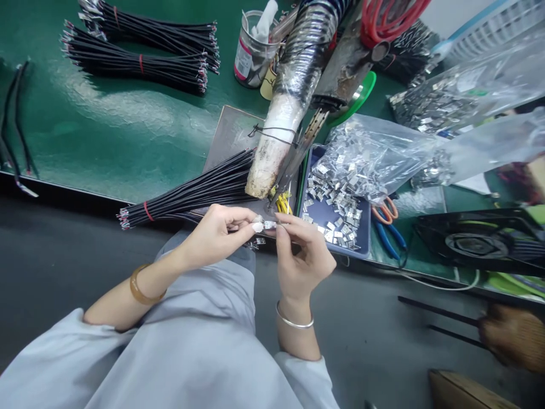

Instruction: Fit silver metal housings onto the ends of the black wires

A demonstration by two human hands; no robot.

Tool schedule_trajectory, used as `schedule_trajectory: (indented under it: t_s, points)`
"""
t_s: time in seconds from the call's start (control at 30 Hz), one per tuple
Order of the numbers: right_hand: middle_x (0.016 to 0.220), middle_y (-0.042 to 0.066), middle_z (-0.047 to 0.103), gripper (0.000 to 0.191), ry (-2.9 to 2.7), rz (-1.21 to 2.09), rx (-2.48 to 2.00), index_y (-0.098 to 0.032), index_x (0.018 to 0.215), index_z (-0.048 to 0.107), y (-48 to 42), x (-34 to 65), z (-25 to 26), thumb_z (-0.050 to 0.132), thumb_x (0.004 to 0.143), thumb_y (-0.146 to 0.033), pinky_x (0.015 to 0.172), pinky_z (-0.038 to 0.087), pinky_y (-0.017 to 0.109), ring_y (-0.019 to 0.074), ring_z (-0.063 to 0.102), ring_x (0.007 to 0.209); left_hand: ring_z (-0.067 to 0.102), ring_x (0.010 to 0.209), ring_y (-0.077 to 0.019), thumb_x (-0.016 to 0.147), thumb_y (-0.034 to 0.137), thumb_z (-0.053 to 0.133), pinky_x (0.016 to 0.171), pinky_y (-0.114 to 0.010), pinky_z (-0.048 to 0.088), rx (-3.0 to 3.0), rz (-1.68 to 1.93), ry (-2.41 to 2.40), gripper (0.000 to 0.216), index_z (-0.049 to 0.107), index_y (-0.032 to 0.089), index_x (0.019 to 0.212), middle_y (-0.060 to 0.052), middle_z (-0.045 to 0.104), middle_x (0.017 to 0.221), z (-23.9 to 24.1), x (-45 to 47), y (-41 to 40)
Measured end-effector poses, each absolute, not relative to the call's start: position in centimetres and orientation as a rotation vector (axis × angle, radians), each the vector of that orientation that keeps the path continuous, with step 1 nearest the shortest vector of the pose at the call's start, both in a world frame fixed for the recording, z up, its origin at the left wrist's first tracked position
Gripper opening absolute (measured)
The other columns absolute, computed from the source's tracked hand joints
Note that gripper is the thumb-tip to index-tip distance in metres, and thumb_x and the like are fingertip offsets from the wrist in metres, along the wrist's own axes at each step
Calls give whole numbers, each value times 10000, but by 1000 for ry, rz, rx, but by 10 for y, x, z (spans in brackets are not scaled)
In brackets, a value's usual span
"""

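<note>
My left hand [221, 230] and my right hand [302, 255] meet just in front of the table edge, both pinched on a small metal clip [269, 225] between their fingertips. A thin black wire seems to run from the left fingers, but I cannot tell for sure. Right behind the hands lies a bundle of black wires [191, 196] tied with a red band, its ends pointing left. A blue tray [361, 241] with several small metal clips sits just right of my right hand.
A wrapped machine arm [289, 108] hangs over the green table [119, 130]. More wire bundles [140, 51] lie at the back left. A jar [251, 57], clear bags of clips [383, 153], orange-and-blue pliers [389, 227] and a black fan [481, 241] stand around.
</note>
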State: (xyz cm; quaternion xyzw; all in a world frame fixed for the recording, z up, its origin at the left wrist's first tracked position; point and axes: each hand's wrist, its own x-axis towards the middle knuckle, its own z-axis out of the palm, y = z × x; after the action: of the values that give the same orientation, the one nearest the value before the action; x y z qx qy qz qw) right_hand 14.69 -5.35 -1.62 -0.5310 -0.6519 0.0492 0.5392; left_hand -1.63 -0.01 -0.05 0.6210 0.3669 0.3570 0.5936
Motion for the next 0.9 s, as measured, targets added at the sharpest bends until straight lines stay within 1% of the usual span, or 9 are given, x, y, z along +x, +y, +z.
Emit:
schedule_trajectory:
  t_s: [0.07,0.17,0.27,0.4,0.47,0.6,0.7,0.8,0.9]
  points:
    - [982,32,823,168,-1601,27,-1208,-227,984,684,-55,148,-15,701,905,-81,727,656,270,168,802,856,294,494,-71,868,290,633,465,-220,234,1386,831,836,238,691,127,705,63,397,517,1,-16,0]
    - [971,31,833,171,-1714,-9,-1179,-233,983,678,-57,147,-10,712,899,-88,699,652,259,172,810,827,274,494,-66,850,278,663,459,-217,217,1355,840,823,221,674,130,687,67,374,510,1,-15,1]
    - [967,32,833,161,-1741,27,-1200,-233,973,671,-57,145,-8,705,903,-92,687,649,247,168,810,816,296,505,-70,838,274,669,461,-212,236,1341,836,822,208,675,130,688,60,392,511,-1,-14,0]
    - [939,22,827,143,-1680,94,-1237,-236,954,667,-56,145,-11,688,911,-101,698,660,274,176,808,805,324,509,-71,811,270,665,476,-205,272,1314,839,844,191,683,126,686,57,412,514,-3,-13,0]
    - [923,27,828,147,-1650,44,-1210,-229,958,671,-57,147,-14,695,904,-94,695,663,281,183,810,801,320,503,-67,812,269,654,475,-201,269,1303,848,846,192,684,124,689,57,420,517,-2,-12,0]
    - [939,41,839,191,-1712,-86,-1148,-218,1011,681,-59,149,-17,720,884,-81,614,639,245,167,802,707,312,501,-64,817,277,649,462,-192,265,1283,848,839,203,666,131,677,57,427,524,2,-12,2]
    - [958,37,841,185,-1773,-131,-1180,-231,1018,683,-59,148,-16,716,894,-98,619,636,244,169,807,720,316,497,-63,811,289,662,460,-188,275,1274,833,847,213,652,139,661,58,430,521,3,-12,3]
    - [970,37,840,177,-1754,-90,-1218,-237,996,683,-58,146,-16,716,894,-96,633,637,242,172,812,746,339,499,-64,796,281,676,464,-185,288,1279,802,836,200,662,136,659,53,452,521,2,-13,3]
    - [986,42,838,127,-1702,74,-1265,-234,944,676,-56,144,-15,701,909,-115,691,656,260,184,817,813,402,523,-75,776,271,686,488,-186,343,1279,779,819,179,692,129,667,27,529,548,0,-14,3]
